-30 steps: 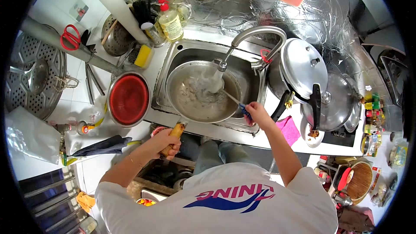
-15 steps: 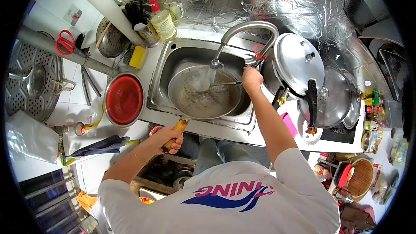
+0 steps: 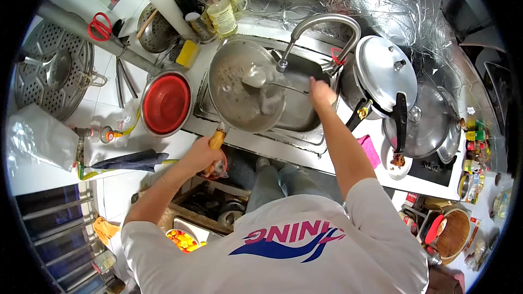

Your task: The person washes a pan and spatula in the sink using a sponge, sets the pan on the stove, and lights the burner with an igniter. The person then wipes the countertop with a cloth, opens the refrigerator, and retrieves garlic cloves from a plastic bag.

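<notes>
While the left hand holds the pan by its handle over the sink, the right hand, blurred, looks closed on the ladle inside, a rinsing step, I judge, that next needs steadiness.

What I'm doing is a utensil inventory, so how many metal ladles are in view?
2: one ladle over the pan; another ladle at the picture's far left, in front of the perforated tray. Others may be hidden among the clutter.

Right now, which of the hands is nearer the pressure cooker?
Right. The right hand is just left of the pressure cooker, at the sink's right side; the left hand is farther left, gripping the pan handle.
</notes>
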{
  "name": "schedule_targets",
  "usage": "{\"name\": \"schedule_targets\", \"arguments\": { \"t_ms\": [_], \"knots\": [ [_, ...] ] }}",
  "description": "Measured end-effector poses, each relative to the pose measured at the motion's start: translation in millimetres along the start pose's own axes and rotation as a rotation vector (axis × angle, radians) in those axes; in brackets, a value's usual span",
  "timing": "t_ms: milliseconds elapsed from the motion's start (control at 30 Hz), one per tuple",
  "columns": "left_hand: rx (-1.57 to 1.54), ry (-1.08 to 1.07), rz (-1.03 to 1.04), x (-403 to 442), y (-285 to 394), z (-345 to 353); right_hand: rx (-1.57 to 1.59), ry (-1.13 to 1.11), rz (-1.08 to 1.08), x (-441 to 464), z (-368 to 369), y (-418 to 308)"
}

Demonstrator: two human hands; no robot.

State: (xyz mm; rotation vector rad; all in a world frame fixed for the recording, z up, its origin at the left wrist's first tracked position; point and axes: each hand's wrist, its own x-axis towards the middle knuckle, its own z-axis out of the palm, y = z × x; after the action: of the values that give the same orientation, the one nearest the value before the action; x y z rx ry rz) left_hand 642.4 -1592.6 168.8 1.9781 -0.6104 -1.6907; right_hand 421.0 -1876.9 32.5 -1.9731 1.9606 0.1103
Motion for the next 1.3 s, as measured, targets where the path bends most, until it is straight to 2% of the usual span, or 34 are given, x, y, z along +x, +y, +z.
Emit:
{"name": "schedule_targets", "arguments": {
  "t_ms": [33, 67, 133, 200, 233, 267, 333, 400, 467, 500, 567, 600, 667, 900, 1000, 1300],
  "knots": [
    [0.118, 0.095, 0.081, -0.5, -5.3, -2.0, 0.041, -0.115, -0.081, -17.3, -7.8, -2.1],
    [0.237, 0.189, 0.158, -1.4, -9.6, -1.8, 0.037, -0.116, -0.089, -30.4, -7.2, -0.2],
    [0.347, 0.236, 0.143, -11.8, -0.2, 0.6, -0.014, -0.307, -0.232, -50.4, -5.6, 7.4],
    [0.52, 0.333, 0.205, -12.2, -9.4, -0.6, 0.01, -0.321, -0.317, -57.7, 14.5, 22.5],
    [0.508, 0.321, 0.158, -18.1, -6.2, 3.6, 0.037, -0.333, -0.394, -64.4, 17.9, 29.3],
    [0.502, 0.328, 0.161, -17.6, -12.7, 7.3, 0.034, -0.329, -0.401, -69.7, 19.7, 35.6],
    [0.645, 0.455, 0.234, -16.5, -29.0, 13.2, 0.396, -0.62, -0.281, -87.6, 11.6, 38.6],
    [0.68, 0.491, 0.258, -25.0, -38.7, 23.5, 0.463, -0.574, -0.36, -92.7, 23.0, 50.1],
    [0.714, 0.525, 0.278, -29.3, -44.4, 32.1, 0.657, -0.622, -0.281, -103.5, 14.2, 56.0],
    [0.729, 0.55, 0.314, -30.4, -49.0, 36.6, 0.654, -0.626, -0.284, -104.6, 20.7, 60.2],
    [0.74, 0.58, 0.348, -33.0, -56.9, 45.4, 0.619, -0.354, -0.451, -104.2, 39.6, 69.2],
    [0.745, 0.588, 0.338, -33.7, -58.8, 48.7, 0.615, -0.353, -0.46, -105.4, 42.0, 69.9],
    [0.744, 0.605, 0.33, -34.7, -63.3, 54.2, 0.576, -0.084, -0.623, -107.4, 45.7, 71.0],
    [0.879, 0.738, 0.35, -34.8, -78.5, 54.6, 0.406, 0.038, -0.632, -130.6, 5.4, 43.4],
    [0.919, 0.797, 0.366, -37.2, -80.6, 43.9, 0.408, -0.002, -0.615, -131.6, 5.1, 33.0],
    [0.933, 0.927, 0.48, -71.7, -89.6, 28.8, 0.491, 0.119, -0.739, -166.4, -21.0, 5.5]
  ]
}}
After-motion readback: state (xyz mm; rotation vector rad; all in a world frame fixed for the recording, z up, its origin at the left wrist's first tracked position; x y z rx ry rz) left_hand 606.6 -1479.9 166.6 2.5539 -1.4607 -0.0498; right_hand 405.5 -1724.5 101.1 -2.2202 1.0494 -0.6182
